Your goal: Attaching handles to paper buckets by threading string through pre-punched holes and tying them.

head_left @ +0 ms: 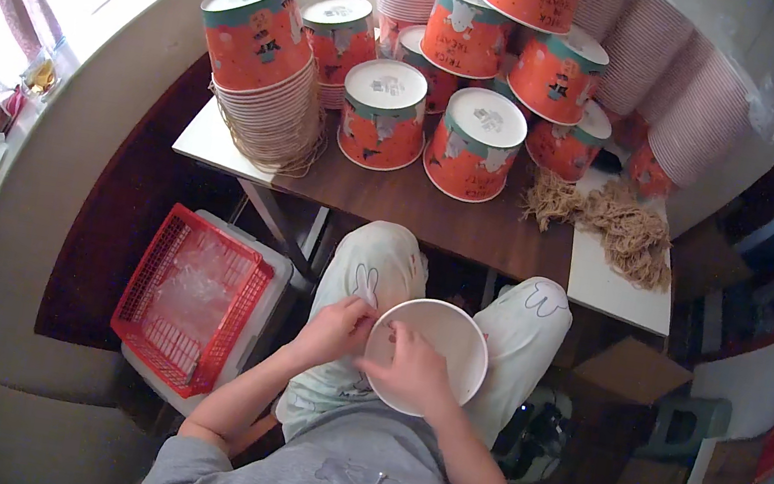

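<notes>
A round paper bucket (pixel 463 340), white inside, rests on my lap between my knees with its open mouth toward me. My left hand (pixel 332 335) is at its left rim, fingers bent and pressed together against the outside; whatever they pinch is too small to make out. My right hand (pixel 412 373) reaches over the mouth, its fingers inside against the left wall and its thumb out over the rim. The bucket's outer side is mostly hidden.
Ahead, a brown table (pixel 431 217) bears upside-down orange-and-green buckets (pixel 471 159), a tall nested stack (pixel 266 111) with cords at left, and tangled tan twine (pixel 627 229) at right. A red basket (pixel 195 303) with clear plastic stands lower left; a cardboard box (pixel 632 370) lies right.
</notes>
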Demonstrator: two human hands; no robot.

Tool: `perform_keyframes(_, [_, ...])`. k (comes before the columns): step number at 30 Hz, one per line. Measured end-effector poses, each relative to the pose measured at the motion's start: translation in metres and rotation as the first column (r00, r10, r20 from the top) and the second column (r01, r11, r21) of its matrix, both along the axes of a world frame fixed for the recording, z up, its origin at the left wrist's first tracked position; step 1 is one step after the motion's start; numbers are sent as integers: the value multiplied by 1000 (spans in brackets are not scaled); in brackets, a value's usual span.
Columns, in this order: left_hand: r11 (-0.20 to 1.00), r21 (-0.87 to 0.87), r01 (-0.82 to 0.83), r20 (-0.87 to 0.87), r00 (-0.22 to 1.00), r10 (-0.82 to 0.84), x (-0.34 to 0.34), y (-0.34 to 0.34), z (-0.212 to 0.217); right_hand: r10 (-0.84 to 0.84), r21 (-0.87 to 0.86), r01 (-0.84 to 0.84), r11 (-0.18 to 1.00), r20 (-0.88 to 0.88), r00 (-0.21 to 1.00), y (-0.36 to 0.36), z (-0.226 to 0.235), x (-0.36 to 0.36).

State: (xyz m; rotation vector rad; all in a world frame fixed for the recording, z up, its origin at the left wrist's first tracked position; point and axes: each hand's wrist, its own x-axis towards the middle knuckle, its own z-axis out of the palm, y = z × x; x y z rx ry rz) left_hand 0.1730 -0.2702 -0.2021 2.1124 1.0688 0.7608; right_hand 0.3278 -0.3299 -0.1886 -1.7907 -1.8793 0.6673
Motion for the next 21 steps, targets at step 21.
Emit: perform_keyframes(21, [429, -532, 730, 845, 424, 327, -7, 14, -5, 462, -281, -443, 851, 2, 887, -3, 32, 55])
